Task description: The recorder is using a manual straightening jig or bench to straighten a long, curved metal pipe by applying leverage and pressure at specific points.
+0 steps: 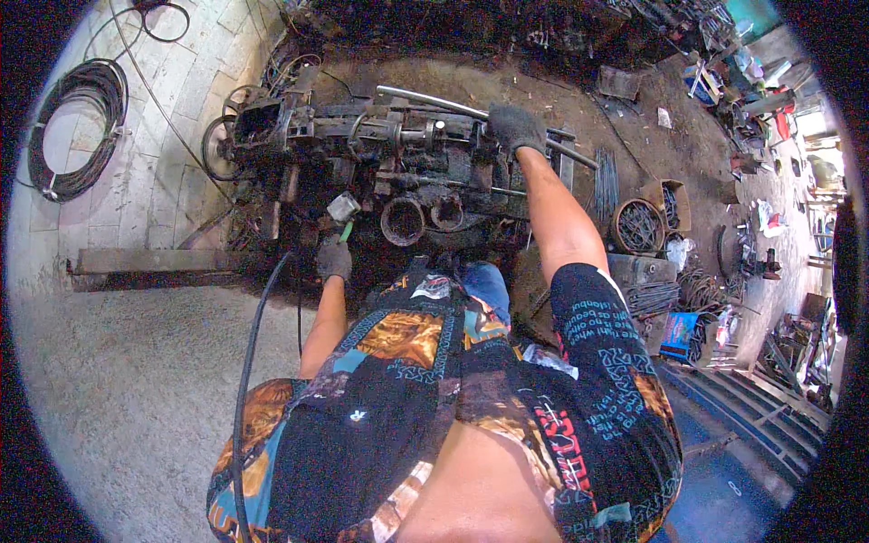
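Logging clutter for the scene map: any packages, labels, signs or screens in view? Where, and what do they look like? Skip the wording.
Cardboard box: right of the machine, on the dirt floor; open, brown, squarish.
Blue package: lower right by the metal rods; flat, blue with a small picture panel.
Coloured packages: top right; small, blue and white, too blurred for detail.
No signs or screens visible.

Both hands are gloved in dark grey. The left hand (334, 259) is held low and near, fingers curled in a closed grip, forearm bare. The right hand (517, 128) is stretched far forward, arm nearly straight, palm down with fingers wrapped closed.
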The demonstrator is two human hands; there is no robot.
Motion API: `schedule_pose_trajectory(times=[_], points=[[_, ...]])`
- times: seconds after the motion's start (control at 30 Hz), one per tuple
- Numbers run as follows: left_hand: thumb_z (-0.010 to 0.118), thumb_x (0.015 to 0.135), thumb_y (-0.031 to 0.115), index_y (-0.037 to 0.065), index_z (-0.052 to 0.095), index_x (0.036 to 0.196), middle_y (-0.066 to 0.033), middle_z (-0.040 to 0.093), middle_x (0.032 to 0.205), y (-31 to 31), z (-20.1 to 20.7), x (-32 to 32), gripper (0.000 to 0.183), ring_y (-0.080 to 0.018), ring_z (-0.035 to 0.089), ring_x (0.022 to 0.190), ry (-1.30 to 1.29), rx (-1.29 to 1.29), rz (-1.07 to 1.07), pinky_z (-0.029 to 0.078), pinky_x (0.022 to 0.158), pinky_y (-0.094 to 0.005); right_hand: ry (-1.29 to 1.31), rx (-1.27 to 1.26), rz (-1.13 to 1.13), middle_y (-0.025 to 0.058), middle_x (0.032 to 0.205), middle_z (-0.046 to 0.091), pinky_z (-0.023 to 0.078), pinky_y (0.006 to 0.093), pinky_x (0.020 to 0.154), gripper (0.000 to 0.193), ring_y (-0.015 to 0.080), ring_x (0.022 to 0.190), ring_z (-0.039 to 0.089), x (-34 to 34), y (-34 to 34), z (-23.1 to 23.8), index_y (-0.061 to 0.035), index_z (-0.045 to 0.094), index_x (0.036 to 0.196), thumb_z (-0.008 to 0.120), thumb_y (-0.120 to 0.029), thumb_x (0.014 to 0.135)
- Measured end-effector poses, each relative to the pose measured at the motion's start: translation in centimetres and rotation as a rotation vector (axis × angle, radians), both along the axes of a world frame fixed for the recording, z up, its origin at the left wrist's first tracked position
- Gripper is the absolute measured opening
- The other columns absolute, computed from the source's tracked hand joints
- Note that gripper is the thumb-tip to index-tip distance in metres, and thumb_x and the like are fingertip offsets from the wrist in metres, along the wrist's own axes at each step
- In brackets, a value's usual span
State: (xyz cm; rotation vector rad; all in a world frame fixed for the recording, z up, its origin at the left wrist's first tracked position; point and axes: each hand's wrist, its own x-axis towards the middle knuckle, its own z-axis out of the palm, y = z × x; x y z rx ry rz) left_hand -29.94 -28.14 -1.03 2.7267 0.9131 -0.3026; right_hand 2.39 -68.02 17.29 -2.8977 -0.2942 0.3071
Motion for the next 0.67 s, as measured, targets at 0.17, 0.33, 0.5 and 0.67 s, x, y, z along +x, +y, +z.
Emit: schedule_pose_trajectory(times=[0.17, 0.33, 0.5, 0.67], points=[[0.052, 0.095, 0.033, 0.010, 0.067, 0.123, -0.0223, 0.068, 0.111, 1.0, -0.4, -0.9, 0.039, -0.0428, 0.064, 0.105, -0.047, 0.007, -0.086, 0.051, 0.088, -0.0528, 0.004, 0.055, -0.072, 0.0189, 0.122, 0.067, 0.050, 0.0533, 0.092, 0.041, 0.0404, 0.112, 0.064, -0.3, 1.1, 0.7, -0.0138, 0.072, 0.111, 0.042, -0.037, 0.094], [0.051, 0.096, 0.031, 0.007, 0.068, 0.116, -0.0248, 0.067, 0.110, -0.3, 0.8, 0.2, 0.036, -0.0442, 0.063, 0.104, -0.031, -0.036, 0.013, 0.051, 0.088, -0.0531, -0.003, -0.020, -0.003, 0.0179, 0.122, 0.067, 0.049, 0.0539, 0.093, 0.040, 0.0401, 0.112, 0.064, -0.3, 0.4, 0.8, -0.0147, 0.072, 0.110, 0.043, -0.036, 0.093], [0.050, 0.096, 0.030, 0.007, 0.069, 0.109, -0.0253, 0.067, 0.109, 0.4, 0.7, -0.2, 0.033, -0.0457, 0.063, 0.102, -0.015, 0.029, -0.093, 0.051, 0.086, -0.0543, 0.029, -0.063, 0.011, 0.0164, 0.122, 0.068, 0.049, 0.0533, 0.094, 0.041, 0.0404, 0.112, 0.064, -2.1, 1.6, 4.1, -0.0167, 0.071, 0.112, 0.043, -0.038, 0.094], [0.051, 0.096, 0.035, 0.006, 0.069, 0.109, -0.0263, 0.067, 0.109, 0.5, 0.6, -0.1, 0.037, -0.0434, 0.063, 0.106, 0.039, 0.016, -0.075, 0.049, 0.092, -0.0542, 0.026, -0.015, 0.005, 0.0176, 0.125, 0.067, 0.048, 0.0512, 0.096, 0.049, 0.0393, 0.113, 0.064, -2.3, 1.4, 4.9, -0.0129, 0.071, 0.116, 0.042, -0.046, 0.095]])
